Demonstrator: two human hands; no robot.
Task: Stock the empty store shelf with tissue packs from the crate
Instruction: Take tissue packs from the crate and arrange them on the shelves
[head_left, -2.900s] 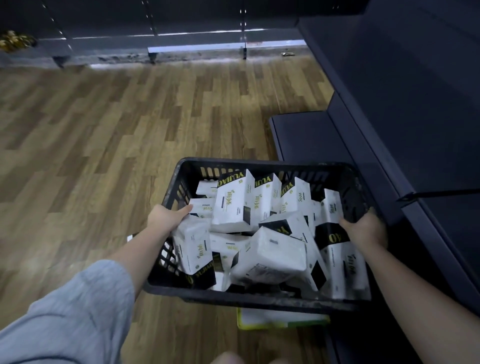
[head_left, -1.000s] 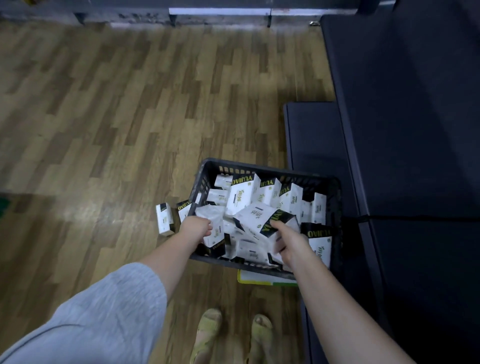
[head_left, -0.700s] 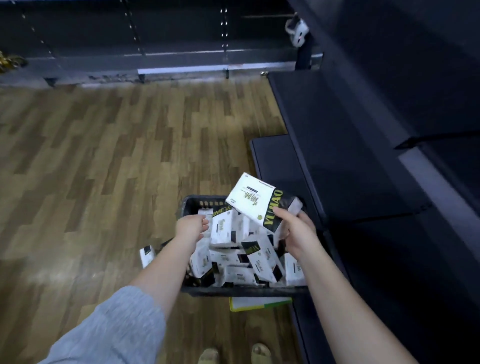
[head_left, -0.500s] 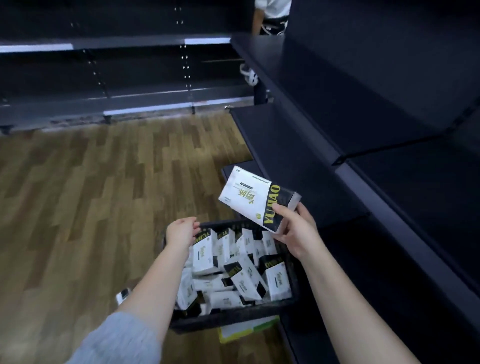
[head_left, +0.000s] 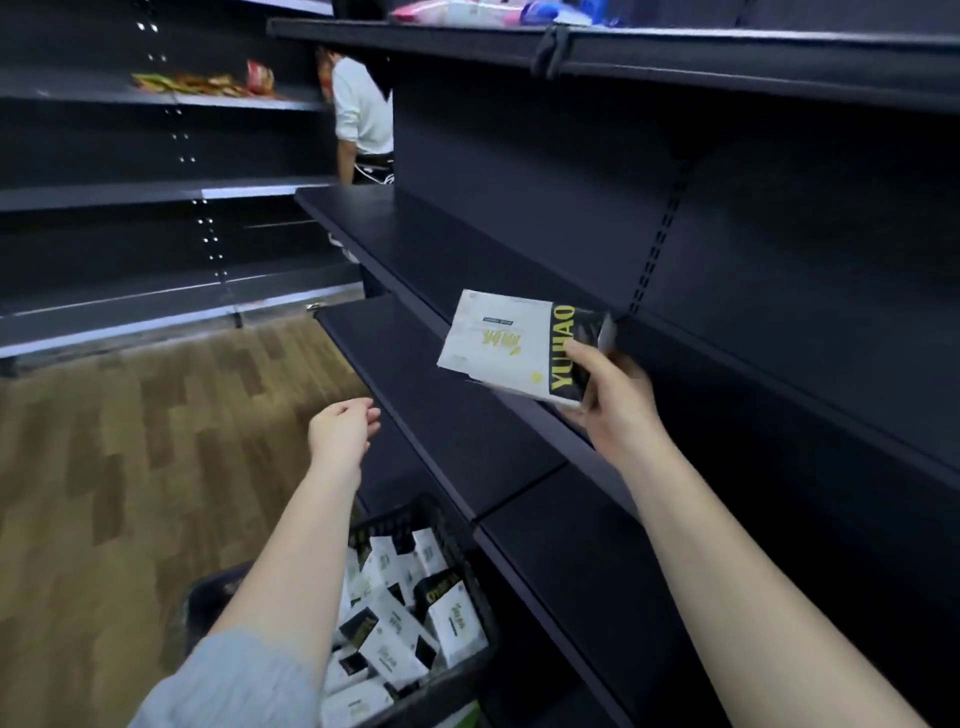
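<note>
My right hand (head_left: 605, 402) grips a white and black tissue pack (head_left: 506, 345) by its black end and holds it over the dark middle shelf (head_left: 467, 426). My left hand (head_left: 340, 434) hangs free in the air left of the shelf edge, fingers loosely curled, holding nothing. The black crate (head_left: 467, 551) stands on the floor below, against the shelf unit. Several white and black tissue packs (head_left: 402, 613) lie jumbled inside it; my left forearm hides its left part.
Dark bare shelves rise at the right, with an upper shelf (head_left: 675, 52) bearing a few coloured goods. Another shelf row (head_left: 130, 197) runs along the back left. A person in a white top (head_left: 361, 111) stands at the aisle's far end. Wooden floor (head_left: 130, 467) lies left.
My right hand has lifted the tissue pack from above the crate up to the middle shelf. My left hand has left the crate and risen. The view has tilted upward.
</note>
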